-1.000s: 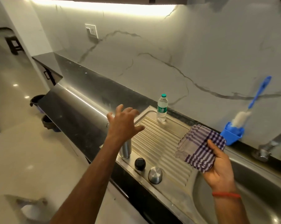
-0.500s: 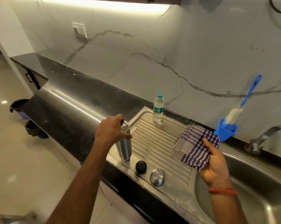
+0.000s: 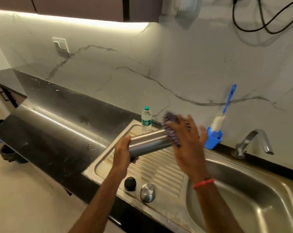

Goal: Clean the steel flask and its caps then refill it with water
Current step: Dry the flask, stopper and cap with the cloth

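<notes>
Flask (image 3: 147, 143) lifted off drainboard (image 3: 159, 169), sideways; L hand (image 3: 122, 152) grips it, R hand (image 3: 187, 142) flat, pressing cloth (image 3: 169, 121) on it; wiping's begun.

Both forearms reach forward from below, the left grip (image 3: 123, 153) curled round one end of the flask (image 3: 149, 142) held nearly level, the right grip (image 3: 187, 138), fingers spread straight and blurred, pressing the cloth (image 3: 168, 121) against its other end.

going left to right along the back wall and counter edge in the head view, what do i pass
white wall switch → clear plastic water bottle with green cap → blue plastic holder with blue-handled white bottle brush → curved chrome tap. Left out: the held steel flask, which overlaps the bottle.
</notes>
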Demonstrator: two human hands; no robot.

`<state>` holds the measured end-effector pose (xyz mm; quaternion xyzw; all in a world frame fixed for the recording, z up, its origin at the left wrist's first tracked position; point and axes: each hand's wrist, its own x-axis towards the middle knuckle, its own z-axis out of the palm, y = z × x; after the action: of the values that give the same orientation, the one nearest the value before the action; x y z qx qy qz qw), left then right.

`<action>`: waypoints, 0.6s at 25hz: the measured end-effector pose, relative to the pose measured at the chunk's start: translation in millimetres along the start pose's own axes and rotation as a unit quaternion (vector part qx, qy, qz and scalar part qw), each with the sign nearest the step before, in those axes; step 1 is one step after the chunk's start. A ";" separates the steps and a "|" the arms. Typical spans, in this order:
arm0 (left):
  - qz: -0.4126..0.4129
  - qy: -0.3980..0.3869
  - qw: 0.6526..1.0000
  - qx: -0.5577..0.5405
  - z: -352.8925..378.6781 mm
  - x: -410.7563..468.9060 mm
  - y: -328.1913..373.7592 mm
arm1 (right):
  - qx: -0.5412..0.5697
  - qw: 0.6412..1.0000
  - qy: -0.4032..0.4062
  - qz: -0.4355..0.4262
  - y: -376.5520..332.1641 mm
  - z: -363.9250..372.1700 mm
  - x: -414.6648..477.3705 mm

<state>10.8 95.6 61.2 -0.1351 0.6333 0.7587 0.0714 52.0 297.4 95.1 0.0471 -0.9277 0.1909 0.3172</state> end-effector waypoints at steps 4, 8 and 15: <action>-0.030 0.000 1.000 -0.011 36.9 -11.2 -25.1 | -0.147 0.980 -0.128 -0.036 -4.7 20.3 -17.3; -0.038 -0.056 0.996 -0.053 51.7 -13.8 -29.5 | -0.147 0.969 -0.142 -0.141 -17.2 24.6 -36.9; -0.030 0.013 0.993 -0.112 69.1 -25.1 -21.6 | -0.151 0.987 -0.044 0.019 60.6 -21.0 -5.3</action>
<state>32.8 168.9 59.4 -0.1707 0.5405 0.8209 0.0702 55.6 361.2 87.6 -0.0106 -0.9598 0.0522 0.2757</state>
